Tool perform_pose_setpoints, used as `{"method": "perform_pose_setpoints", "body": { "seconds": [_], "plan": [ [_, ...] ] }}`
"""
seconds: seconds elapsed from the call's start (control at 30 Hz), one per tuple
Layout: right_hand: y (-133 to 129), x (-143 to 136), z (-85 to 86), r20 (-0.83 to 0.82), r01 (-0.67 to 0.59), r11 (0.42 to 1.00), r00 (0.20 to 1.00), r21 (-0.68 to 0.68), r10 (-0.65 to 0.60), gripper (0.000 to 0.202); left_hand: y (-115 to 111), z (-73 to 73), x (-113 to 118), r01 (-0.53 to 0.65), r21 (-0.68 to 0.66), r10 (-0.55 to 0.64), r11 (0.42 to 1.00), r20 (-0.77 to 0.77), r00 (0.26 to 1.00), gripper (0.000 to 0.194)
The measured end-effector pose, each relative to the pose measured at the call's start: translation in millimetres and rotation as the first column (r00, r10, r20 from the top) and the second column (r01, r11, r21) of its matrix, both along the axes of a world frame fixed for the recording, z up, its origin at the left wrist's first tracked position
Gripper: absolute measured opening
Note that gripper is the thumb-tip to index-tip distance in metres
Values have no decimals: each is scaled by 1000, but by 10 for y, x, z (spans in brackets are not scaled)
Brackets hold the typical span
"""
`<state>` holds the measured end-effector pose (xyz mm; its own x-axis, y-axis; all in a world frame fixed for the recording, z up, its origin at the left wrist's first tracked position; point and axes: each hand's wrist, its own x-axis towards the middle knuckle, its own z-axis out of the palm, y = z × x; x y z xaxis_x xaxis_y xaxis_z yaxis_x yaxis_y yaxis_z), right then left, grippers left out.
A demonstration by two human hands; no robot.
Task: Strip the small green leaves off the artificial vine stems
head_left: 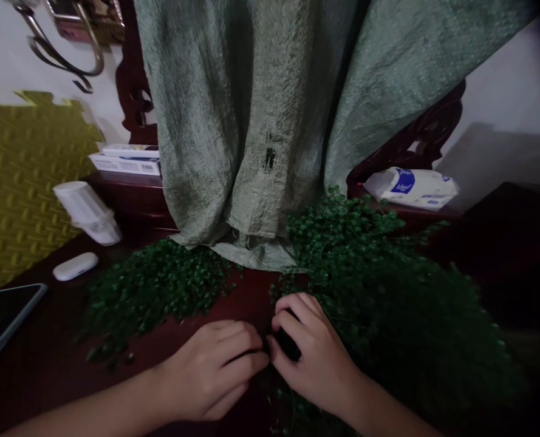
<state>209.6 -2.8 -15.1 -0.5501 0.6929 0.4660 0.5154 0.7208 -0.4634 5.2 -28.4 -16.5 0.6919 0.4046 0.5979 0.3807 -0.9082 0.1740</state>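
My left hand (210, 369) is closed over the dark red table (233, 294), its fingers curled and thumb and index tip pressed together. Close against it, my right hand (313, 349) curls with thumb and fingertips bent inward; whatever lies inside the grip is too dark to make out. Under and beside the right hand spreads a big tangled heap of green sprigs (356, 261) with thin stems and small round tips. To the left of my left hand lies a lower pile of loose small green pieces (155, 285).
A grey-green woven sack (274, 121) hangs at the back, its lower edge on the table. White cup-like container (87, 209), white oval case (75, 266) and phone (5, 321) are at left. Boxes (126, 162) and a tissue pack (410, 187) sit on side ledges.
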Motion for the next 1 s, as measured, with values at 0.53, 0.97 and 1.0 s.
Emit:
{"method": "perform_pose_setpoints", "body": {
  "seconds": [0.53, 0.97, 1.0],
  "plan": [
    [6, -5, 21, 50, -22, 1000, 999, -15, 23, 11, 132, -45, -95, -365, -50, 368, 930, 53, 928, 13],
    [2, -4, 19, 78, -47, 999, 996, -10, 48, 10, 445, 202, -369, -607, -117, 618, 786, 172, 767, 14],
    [4, -3, 21, 77, -43, 999, 996, -13, 44, 10, 465, 223, -377, -596, -187, 624, 781, 189, 758, 13]
  ]
}}
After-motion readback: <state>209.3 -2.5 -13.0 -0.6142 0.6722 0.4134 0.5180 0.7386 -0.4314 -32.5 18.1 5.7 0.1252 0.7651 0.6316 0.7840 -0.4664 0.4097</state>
